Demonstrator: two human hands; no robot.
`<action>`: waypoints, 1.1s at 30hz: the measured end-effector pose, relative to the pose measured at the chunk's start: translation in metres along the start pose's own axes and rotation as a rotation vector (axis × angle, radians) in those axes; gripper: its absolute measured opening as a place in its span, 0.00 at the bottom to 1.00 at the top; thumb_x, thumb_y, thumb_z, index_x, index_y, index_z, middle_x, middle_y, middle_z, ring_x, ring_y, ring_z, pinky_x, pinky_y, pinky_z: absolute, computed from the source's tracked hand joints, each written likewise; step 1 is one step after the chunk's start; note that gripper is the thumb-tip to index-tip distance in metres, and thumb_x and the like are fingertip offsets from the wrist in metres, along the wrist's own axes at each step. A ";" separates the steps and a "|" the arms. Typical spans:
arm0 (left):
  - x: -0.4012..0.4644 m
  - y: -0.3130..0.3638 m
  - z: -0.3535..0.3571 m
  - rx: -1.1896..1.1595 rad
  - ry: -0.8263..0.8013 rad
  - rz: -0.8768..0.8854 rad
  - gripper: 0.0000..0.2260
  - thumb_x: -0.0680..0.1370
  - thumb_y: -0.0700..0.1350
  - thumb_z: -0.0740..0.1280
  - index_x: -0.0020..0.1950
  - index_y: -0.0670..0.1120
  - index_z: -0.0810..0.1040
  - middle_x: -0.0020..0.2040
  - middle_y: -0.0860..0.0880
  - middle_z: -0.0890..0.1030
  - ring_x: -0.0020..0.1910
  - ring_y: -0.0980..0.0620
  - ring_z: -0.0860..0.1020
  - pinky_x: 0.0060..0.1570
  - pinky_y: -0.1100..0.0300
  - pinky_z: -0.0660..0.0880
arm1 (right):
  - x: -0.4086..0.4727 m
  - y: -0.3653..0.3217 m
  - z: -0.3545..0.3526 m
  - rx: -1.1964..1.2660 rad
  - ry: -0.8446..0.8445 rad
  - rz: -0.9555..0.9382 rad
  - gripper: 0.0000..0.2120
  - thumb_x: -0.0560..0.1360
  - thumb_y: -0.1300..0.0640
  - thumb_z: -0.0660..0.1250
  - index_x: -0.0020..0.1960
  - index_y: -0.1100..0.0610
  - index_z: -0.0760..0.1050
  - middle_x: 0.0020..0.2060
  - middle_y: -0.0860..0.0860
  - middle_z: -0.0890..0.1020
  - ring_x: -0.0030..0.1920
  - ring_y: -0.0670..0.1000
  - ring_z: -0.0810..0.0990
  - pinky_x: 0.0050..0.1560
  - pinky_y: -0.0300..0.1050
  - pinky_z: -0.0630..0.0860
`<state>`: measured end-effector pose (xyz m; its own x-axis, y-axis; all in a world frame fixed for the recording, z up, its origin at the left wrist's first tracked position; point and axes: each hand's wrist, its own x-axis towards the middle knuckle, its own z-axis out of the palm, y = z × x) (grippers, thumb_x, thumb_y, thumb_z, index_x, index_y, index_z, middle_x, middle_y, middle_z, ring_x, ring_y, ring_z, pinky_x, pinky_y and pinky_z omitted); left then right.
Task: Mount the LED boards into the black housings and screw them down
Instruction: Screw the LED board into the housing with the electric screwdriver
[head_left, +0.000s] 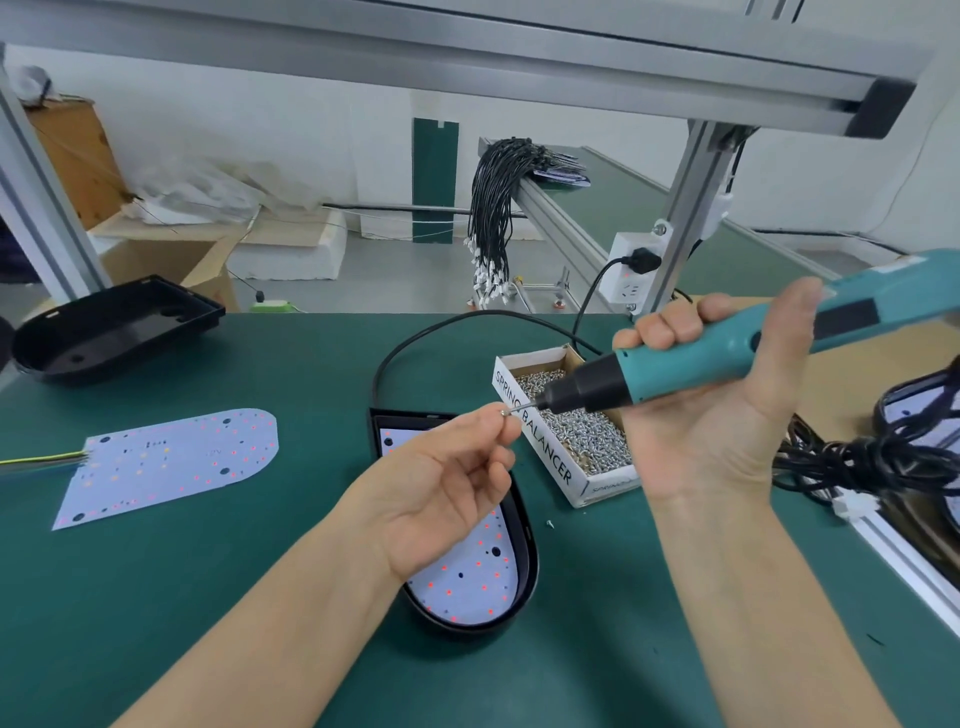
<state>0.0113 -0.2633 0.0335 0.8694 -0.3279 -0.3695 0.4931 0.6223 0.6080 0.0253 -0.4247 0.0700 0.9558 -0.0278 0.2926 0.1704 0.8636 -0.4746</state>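
Note:
A black housing (524, 551) lies in front of me on the green mat with a white LED board (467, 577) seated inside it. Above it, my left hand (447, 493) pinches a small screw (504, 413) at the tip of the screwdriver bit. My right hand (711, 400) grips a teal electric screwdriver (727, 353), held level and pointing left. A second loose LED board (171, 462) with trailing wires lies at the left. An empty black housing (114, 327) sits at the far left.
A white cardboard box (540, 447) full of screws stands just right of the housing. A black cable (441, 332) loops behind it to a wall socket (631, 275). Coiled black cords (862, 457) and another housing lie at the right edge. One stray screw (549, 524) rests on the mat.

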 end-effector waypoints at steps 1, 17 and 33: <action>0.000 0.000 0.000 -0.008 -0.001 0.002 0.06 0.68 0.38 0.69 0.44 0.42 0.79 0.35 0.48 0.81 0.28 0.56 0.75 0.29 0.68 0.76 | -0.001 -0.001 -0.001 -0.028 -0.007 0.002 0.23 0.56 0.39 0.78 0.40 0.50 0.72 0.34 0.46 0.74 0.37 0.45 0.74 0.42 0.39 0.72; -0.003 -0.004 0.000 -0.126 0.023 0.021 0.06 0.67 0.38 0.69 0.43 0.41 0.79 0.34 0.47 0.81 0.27 0.55 0.76 0.30 0.68 0.77 | 0.007 0.008 0.003 -0.193 -0.013 -0.155 0.18 0.63 0.56 0.77 0.38 0.54 0.66 0.30 0.46 0.71 0.30 0.45 0.72 0.40 0.41 0.75; -0.004 -0.013 0.004 0.045 0.207 0.429 0.06 0.75 0.34 0.67 0.41 0.41 0.82 0.33 0.47 0.83 0.28 0.56 0.77 0.31 0.66 0.77 | -0.001 0.028 0.006 -0.125 0.216 -0.229 0.09 0.68 0.57 0.70 0.35 0.52 0.70 0.31 0.46 0.70 0.30 0.45 0.72 0.39 0.39 0.74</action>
<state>0.0019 -0.2734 0.0299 0.9727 0.1026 -0.2079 0.0961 0.6377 0.7642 0.0277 -0.3975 0.0610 0.9157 -0.3314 0.2272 0.4018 0.7544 -0.5190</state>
